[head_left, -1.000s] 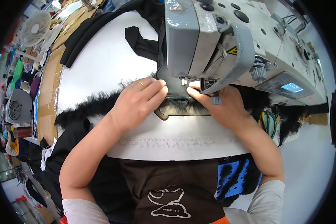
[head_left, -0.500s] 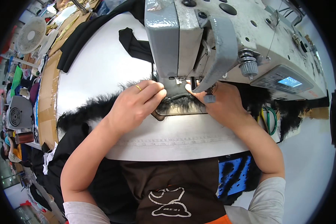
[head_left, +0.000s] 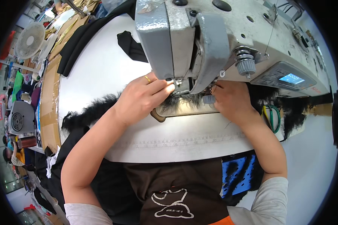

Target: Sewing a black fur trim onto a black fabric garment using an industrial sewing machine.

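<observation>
A long strip of black furry trim (head_left: 94, 110) lies across the sewing machine's bed and passes beneath the machine head (head_left: 154, 45). My left hand (head_left: 141, 99), with a ring on one finger, pinches the trim just left of the presser foot (head_left: 179, 83). Some fur (head_left: 186, 100) hangs over the metal plate in front of the foot. To the right of the needle area, my right hand (head_left: 233, 99) is closed with its fingertips drawn together. A machine part and the hand itself hide what those fingertips grip.
Green-handled scissors (head_left: 276, 118) lie right of my right forearm. A lit control panel (head_left: 289, 78) sits on the machine's front. Black cloth (head_left: 131, 45) rests on the white table (head_left: 97, 71). A fan (head_left: 30, 42) stands at far left.
My left fingertips have come closer to the presser foot. My right hand has drawn its thumb back from beside the foot and closed its fingers. The machine appears shifted slightly left in view.
</observation>
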Action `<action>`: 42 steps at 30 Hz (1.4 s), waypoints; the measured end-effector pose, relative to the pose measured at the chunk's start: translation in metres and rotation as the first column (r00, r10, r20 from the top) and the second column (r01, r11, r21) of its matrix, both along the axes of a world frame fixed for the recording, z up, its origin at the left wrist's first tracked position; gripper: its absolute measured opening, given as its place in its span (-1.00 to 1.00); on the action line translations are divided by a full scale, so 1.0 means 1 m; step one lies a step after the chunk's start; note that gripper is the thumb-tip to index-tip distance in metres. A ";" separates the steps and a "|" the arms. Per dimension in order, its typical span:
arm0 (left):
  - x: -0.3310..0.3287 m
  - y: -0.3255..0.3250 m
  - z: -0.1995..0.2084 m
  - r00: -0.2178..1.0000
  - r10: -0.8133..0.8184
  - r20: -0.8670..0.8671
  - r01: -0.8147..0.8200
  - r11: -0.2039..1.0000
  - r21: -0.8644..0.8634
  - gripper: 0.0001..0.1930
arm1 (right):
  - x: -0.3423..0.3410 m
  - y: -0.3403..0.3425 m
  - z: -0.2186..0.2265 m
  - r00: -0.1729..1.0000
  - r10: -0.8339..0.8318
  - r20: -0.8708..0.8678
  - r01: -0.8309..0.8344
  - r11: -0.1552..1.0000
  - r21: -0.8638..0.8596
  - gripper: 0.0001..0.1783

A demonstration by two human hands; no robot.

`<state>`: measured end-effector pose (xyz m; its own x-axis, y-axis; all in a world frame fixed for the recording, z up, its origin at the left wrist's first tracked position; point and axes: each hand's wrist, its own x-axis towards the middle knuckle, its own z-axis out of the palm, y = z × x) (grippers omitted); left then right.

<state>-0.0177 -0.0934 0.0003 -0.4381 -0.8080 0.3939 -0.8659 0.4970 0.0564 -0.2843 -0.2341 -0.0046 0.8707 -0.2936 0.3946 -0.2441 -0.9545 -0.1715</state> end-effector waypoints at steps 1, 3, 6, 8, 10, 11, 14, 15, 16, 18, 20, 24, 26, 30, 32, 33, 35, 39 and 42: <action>-0.002 -0.001 -0.001 1.000 -0.003 -0.002 0.003 1.000 -0.001 -0.69 | -0.001 -0.001 0.000 1.000 -0.004 0.016 0.004 1.000 -0.010 -0.63; -0.007 0.003 -0.003 0.999 0.027 -0.039 -0.027 1.000 0.008 -0.65 | -0.002 -0.002 -0.001 1.000 -0.008 0.030 0.009 1.000 -0.020 -0.58; -0.008 0.005 -0.002 0.995 0.054 -0.083 -0.049 0.997 0.061 -0.63 | -0.004 0.000 0.001 1.000 -0.013 0.029 0.012 1.000 0.005 -0.54; -0.008 0.005 0.000 0.992 0.064 -0.106 -0.052 0.993 0.110 -0.62 | -0.005 -0.001 0.004 0.999 -0.043 -0.018 0.043 0.999 0.021 -0.54; -0.010 0.003 0.000 0.991 0.061 -0.123 -0.050 0.994 0.093 -0.61 | -0.006 -0.002 0.003 0.999 -0.034 -0.023 0.034 0.999 0.023 -0.54; -0.010 0.003 0.000 0.990 0.061 -0.126 -0.049 0.994 0.092 -0.61 | -0.007 -0.002 0.003 0.999 -0.029 -0.026 0.029 0.999 0.024 -0.54; -0.011 0.006 -0.001 0.981 0.112 -0.159 -0.088 0.984 0.152 -0.60 | -0.004 -0.001 0.004 1.000 -0.015 -0.014 0.015 1.000 0.026 -0.52; -0.012 0.007 -0.001 0.978 0.129 -0.161 -0.105 0.983 0.148 -0.59 | -0.004 -0.001 0.003 1.000 -0.014 -0.013 0.014 1.000 0.028 -0.52; -0.012 0.006 -0.002 0.976 0.144 -0.164 -0.121 0.982 0.143 -0.59 | -0.004 -0.001 0.002 1.000 -0.018 -0.012 0.018 1.000 0.021 -0.51; -0.013 0.007 -0.006 0.978 0.149 -0.148 -0.128 0.982 0.140 -0.58 | -0.005 -0.002 0.001 1.000 -0.021 -0.008 0.022 1.000 0.013 -0.50; -0.012 0.007 -0.006 0.980 0.151 -0.127 -0.134 0.982 0.136 -0.58 | -0.004 -0.003 0.001 0.999 0.007 0.047 -0.006 1.000 -0.009 -0.49; -0.013 0.009 -0.009 0.971 0.170 -0.170 -0.140 0.974 0.177 -0.56 | -0.007 -0.003 -0.001 0.999 -0.010 0.034 0.009 0.999 0.031 -0.50; -0.012 0.010 -0.009 0.965 0.173 -0.196 -0.143 0.977 0.161 -0.56 | -0.007 -0.001 0.000 1.000 -0.015 0.022 0.014 0.999 0.033 -0.50; -0.016 0.009 -0.003 0.970 0.157 -0.184 -0.143 0.986 0.090 -0.60 | -0.009 0.005 0.002 0.999 -0.051 0.019 0.051 0.998 0.026 -0.47; -0.016 0.005 -0.001 0.973 0.127 -0.195 -0.103 0.986 0.131 -0.61 | -0.012 0.006 0.002 0.998 -0.051 0.025 0.051 0.999 0.015 -0.48; -0.014 0.005 -0.002 0.975 0.120 -0.187 -0.093 0.985 0.148 -0.61 | -0.013 0.006 0.002 0.998 -0.058 0.033 0.058 0.998 0.007 -0.49; -0.010 0.005 -0.003 0.975 0.116 -0.190 -0.085 0.982 0.168 -0.61 | -0.012 0.007 0.003 0.998 -0.053 0.031 0.053 0.999 0.003 -0.50; -0.010 0.008 -0.005 0.957 0.182 -0.224 -0.120 0.957 0.263 -0.61 | -0.012 0.007 0.003 0.998 -0.053 0.028 0.053 0.999 0.002 -0.52; -0.014 0.008 -0.006 0.949 0.212 -0.235 -0.157 0.959 0.234 -0.64 | -0.009 0.007 0.003 0.997 -0.043 0.064 0.044 0.999 -0.008 -0.53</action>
